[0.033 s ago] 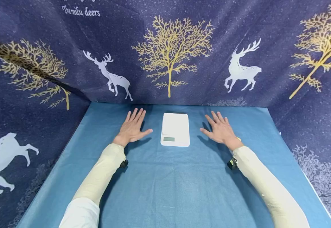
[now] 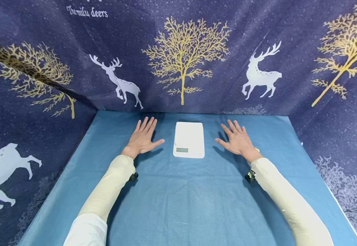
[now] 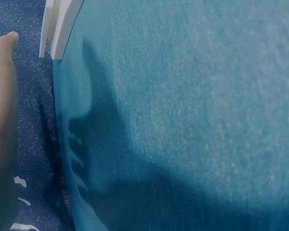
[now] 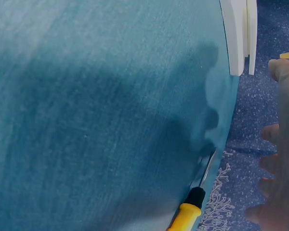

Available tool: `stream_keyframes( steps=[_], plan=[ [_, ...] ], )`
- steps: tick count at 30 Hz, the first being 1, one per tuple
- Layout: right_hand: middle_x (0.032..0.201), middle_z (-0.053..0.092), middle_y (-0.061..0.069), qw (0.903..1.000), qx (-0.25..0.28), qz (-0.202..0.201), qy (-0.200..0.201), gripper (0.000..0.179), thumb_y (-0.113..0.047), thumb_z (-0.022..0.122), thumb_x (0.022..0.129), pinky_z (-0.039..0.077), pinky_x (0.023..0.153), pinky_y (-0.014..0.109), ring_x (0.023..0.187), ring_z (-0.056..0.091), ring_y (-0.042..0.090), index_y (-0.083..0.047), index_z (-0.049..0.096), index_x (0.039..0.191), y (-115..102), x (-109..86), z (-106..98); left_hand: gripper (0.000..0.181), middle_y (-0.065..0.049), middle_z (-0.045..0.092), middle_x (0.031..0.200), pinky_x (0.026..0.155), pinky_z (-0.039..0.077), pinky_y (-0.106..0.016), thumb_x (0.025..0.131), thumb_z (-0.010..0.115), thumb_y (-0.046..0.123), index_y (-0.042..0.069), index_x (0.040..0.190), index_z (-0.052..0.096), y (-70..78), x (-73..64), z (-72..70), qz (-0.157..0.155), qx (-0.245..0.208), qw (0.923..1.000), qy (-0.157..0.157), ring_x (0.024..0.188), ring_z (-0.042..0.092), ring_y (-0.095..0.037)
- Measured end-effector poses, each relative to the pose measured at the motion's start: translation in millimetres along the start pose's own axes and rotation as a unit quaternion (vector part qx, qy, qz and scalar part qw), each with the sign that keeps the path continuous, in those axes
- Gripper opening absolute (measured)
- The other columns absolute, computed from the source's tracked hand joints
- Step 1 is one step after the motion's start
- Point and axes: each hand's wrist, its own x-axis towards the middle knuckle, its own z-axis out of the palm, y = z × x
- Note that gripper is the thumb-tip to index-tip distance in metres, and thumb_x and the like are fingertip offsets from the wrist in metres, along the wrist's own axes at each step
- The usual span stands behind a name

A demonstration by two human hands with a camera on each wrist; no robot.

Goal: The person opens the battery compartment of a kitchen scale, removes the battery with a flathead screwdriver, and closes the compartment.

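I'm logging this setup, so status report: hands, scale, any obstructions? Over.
Left hand, right hand: both empty, fingers spread. Scale flat between them, touched by neither. Yellow-handled tool near right hand; nothing blocking the scale.

white scale (image 2: 189,136), flat, display end nearest; yellow-handled tool (image 4: 190,211), metal shaft, right of scale

— How many hands (image 2: 142,140)?
— Two; two sleeved arms (image 2: 112,182); two dark wrist devices (image 2: 250,176); one white scale (image 2: 189,138) with one display (image 2: 182,150); one yellow-handled tool (image 4: 185,217).
— And printed, in the head view?
— Three golden trees (image 2: 182,82); three white deer (image 2: 262,78).
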Motion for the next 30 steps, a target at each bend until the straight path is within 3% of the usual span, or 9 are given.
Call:
stream_keyframes(
  steps=[13, 21, 30],
  plan=[
    [0.17, 0.009, 0.022, 0.9998, 0.011, 0.006, -0.017, 0.096, -0.08, 0.036, 0.096, 0.008, 0.122, 0.071, 0.156, 0.004, 0.045, -0.013, 0.028, 0.163, 1.3, -2.4, 4.4, 0.104, -0.009, 0.004, 0.173, 0.13, -0.004, -0.05, 0.094, 0.039, 0.08, 0.014, 0.166, 0.003, 1.7, -0.6, -3.6, 0.002, 0.002, 1.0, -0.006, 0.158, -0.006, -0.028],
    [0.168, 0.015, 0.025, 0.9999, 0.012, -0.01, -0.006, 0.093, -0.077, 0.036, 0.098, 0.014, 0.122, 0.07, 0.154, 0.009, 0.047, -0.009, 0.033, 0.161, -0.6, -3.9, -3.7, 0.105, -0.012, 0.008, 0.172, 0.129, -0.005, -0.05, 0.094, 0.039, 0.08, 0.01, 0.166, 0.007, 3.7, 0.3, -15.3, 0.004, -0.008, 0.9999, 0.005, 0.158, -0.004, -0.03],
    [0.169, 0.014, 0.022, 0.9989, 0.039, -0.027, -0.005, 0.092, -0.075, 0.036, 0.099, 0.017, 0.123, 0.068, 0.156, 0.009, 0.043, -0.007, 0.033, 0.161, -17.1, -4.0, -16.7, 0.103, -0.007, 0.006, 0.172, 0.13, -0.006, -0.046, 0.095, 0.034, 0.082, 0.012, 0.166, 0.006, 18.4, 5.3, -27.4, 0.015, -0.025, 0.9995, 0.011, 0.159, -0.005, -0.024]
  ],
)
